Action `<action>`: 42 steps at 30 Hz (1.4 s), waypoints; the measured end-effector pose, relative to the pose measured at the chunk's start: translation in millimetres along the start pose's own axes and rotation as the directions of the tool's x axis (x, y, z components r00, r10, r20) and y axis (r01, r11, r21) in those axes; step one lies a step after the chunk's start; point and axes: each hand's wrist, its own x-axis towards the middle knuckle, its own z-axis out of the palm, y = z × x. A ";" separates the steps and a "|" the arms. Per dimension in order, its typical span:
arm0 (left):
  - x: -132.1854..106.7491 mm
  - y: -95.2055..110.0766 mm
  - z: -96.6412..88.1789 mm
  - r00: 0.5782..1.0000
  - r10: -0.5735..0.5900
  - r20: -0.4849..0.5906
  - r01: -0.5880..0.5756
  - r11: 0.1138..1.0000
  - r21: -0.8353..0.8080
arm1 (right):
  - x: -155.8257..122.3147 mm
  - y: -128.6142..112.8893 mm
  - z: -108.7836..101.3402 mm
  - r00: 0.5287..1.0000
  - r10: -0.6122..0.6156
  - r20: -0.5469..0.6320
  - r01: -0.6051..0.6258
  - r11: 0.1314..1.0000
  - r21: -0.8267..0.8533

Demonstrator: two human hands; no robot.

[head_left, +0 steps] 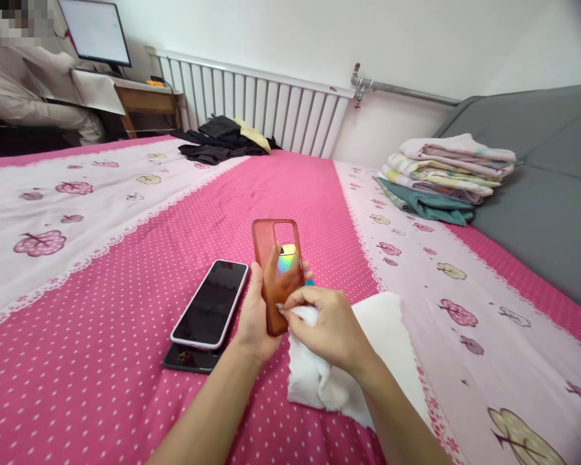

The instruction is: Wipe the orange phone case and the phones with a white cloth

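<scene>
My left hand (255, 318) is closed around a translucent orange-red phone case (285, 284), held tilted above the bed. Some of its fingers show through the case from behind. My right hand (330, 320) pinches a bunched part of a white cloth (314, 378) against the lower right of the case. The rest of the cloth spreads over the bed below that hand. A shiny rainbow-coloured surface (288, 257) shows behind the case, mostly hidden. Left of my hands, a phone with a white rim (212, 303) lies screen up, partly on a dark flat object (188, 360).
The bed has a pink dotted and floral cover (140, 310). Folded fabrics (450, 171) are stacked at right by a grey headboard (547, 187). Dark clothes (217, 142) lie at the far edge before a white radiator (256, 100). A person (33, 84) sits near a monitor (97, 29).
</scene>
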 end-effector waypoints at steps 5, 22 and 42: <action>2.4 2.9 -9.1 0.982 -0.163 0.095 0.165 0.986 -0.020 | -0.9 -2.3 2.6 0.994 -0.106 0.036 0.103 0.991 0.087; -3.3 -31.7 -4.4 0.941 -0.337 -0.001 0.326 0.911 0.251 | 2.7 10.0 -7.9 0.833 -0.206 -0.513 0.091 0.966 -0.242; 5.3 1.0 -14.3 0.988 -0.121 0.100 0.110 0.989 0.103 | -2.7 0.2 6.1 0.987 -0.031 0.156 0.019 0.997 0.076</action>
